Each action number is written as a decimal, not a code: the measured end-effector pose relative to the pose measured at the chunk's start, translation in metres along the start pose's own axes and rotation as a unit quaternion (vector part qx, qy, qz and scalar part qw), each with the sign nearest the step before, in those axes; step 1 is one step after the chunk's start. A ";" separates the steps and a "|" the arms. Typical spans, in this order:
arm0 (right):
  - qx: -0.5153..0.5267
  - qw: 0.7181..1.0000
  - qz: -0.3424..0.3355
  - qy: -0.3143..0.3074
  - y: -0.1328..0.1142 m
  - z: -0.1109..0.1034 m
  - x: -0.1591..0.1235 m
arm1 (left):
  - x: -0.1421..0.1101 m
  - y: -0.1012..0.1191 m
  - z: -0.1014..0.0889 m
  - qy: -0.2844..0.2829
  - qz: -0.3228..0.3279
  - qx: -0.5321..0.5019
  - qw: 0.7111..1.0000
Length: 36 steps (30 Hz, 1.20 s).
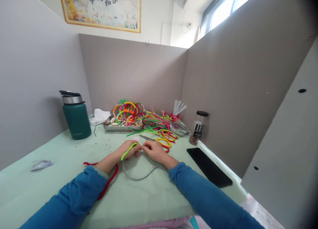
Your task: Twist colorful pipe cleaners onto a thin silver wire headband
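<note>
In the upper left of the frame, a gold-bordered rectangular poster [131,17] is seen on the wall; from right to left the large dark characters 家, 和, 萬 and 事 can be read, followed by a leftmost one cut by the top edge. The smaller lines beneath are too faint to be read. At right of centre, a black label with white marks [198,130] is borne by a clear cylindrical jar with a black lid [202,114]; its writing cannot be made out. A faint mark low on the dark green flask with a silver neck [76,121], at left, is likewise illegible.

Near the centre, a fuzzy neon-green strip [128,152] is laid slantwise across the left hand [124,146], its upper end clamped at the bent fingers. Just beside it, the fingertips of the right hand [156,151] are pressed together; whether anything is pinched there cannot be told. Below the hands, a thin grey wire [135,179] is seen curving rightward from the strip's lower end. A fuzzy dark red strip [109,182] is partly covered by the left forearm.
</note>
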State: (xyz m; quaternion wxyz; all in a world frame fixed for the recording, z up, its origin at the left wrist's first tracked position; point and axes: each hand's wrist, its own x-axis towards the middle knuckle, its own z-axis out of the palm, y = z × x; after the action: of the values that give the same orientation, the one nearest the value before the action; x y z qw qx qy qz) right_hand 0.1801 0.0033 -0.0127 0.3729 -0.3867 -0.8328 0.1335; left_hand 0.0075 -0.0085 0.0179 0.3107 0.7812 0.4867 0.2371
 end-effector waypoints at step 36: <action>-0.005 1.000 -0.001 0.003 0.000 0.001 -0.001 | 0.002 -0.009 0.003 0.021 0.018 -0.066 0.997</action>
State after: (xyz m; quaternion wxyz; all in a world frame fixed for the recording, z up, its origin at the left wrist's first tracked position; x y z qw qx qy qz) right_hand 0.1801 0.0026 -0.0136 0.3736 -0.3879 -0.8328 0.1277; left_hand 0.0048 -0.0045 0.0092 0.3473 0.7625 0.4620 0.2907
